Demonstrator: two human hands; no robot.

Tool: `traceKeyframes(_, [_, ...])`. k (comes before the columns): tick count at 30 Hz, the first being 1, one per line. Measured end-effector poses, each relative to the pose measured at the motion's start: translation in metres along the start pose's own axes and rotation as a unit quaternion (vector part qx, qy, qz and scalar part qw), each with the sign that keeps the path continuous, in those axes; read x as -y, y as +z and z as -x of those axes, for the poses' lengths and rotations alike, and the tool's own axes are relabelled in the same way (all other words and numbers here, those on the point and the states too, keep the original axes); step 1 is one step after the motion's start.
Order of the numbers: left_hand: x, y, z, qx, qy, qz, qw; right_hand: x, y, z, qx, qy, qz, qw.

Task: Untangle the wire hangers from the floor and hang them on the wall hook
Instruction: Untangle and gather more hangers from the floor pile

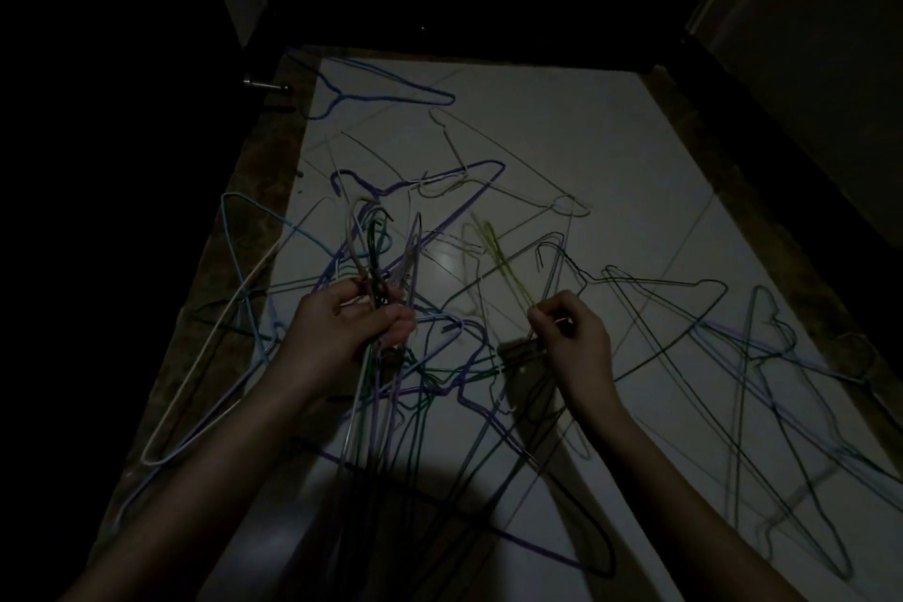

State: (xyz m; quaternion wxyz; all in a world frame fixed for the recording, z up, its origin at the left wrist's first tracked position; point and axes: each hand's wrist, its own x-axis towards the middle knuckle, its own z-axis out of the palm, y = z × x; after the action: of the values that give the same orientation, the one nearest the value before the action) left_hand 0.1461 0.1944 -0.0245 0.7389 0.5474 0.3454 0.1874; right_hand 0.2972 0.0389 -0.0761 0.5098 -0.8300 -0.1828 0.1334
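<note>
1. Left hand [349, 325]: we're gripping a bundle of hanger necks [372, 259], collecting freed ones.
2. Right hand [571, 332], right of bundle: we're pinching a yellow-green hanger [505, 266], teasing it from the floor tangle [440, 376].

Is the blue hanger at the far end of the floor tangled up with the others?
No, the blue hanger lies alone by the door, apart from the tangled pile.

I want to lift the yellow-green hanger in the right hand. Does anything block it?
Yes. The right hand pinches the yellow-green hanger, but dark green hangers cross it near the hand.
</note>
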Motion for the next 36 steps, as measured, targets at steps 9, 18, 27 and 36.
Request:
traceKeyframes(9, [-0.005,-0.004,0.001,0.007,0.007,-0.018,1.000,0.037,-0.054,-0.004,-0.052,-0.166,0.191,0.966])
traceKeyframes(18, [-0.006,-0.004,0.002,0.015,0.008,-0.039,0.999,0.048,-0.072,-0.019,-0.031,-0.324,0.361,0.874])
traceKeyframes(27, [-0.018,-0.009,0.005,0.049,-0.002,-0.061,0.997,0.064,-0.074,-0.024,0.035,-0.373,0.265,0.889])
traceKeyframes(36, [-0.013,0.010,0.018,0.102,-0.056,-0.029,0.993,0.046,-0.018,-0.021,0.065,-0.364,0.200,0.907])
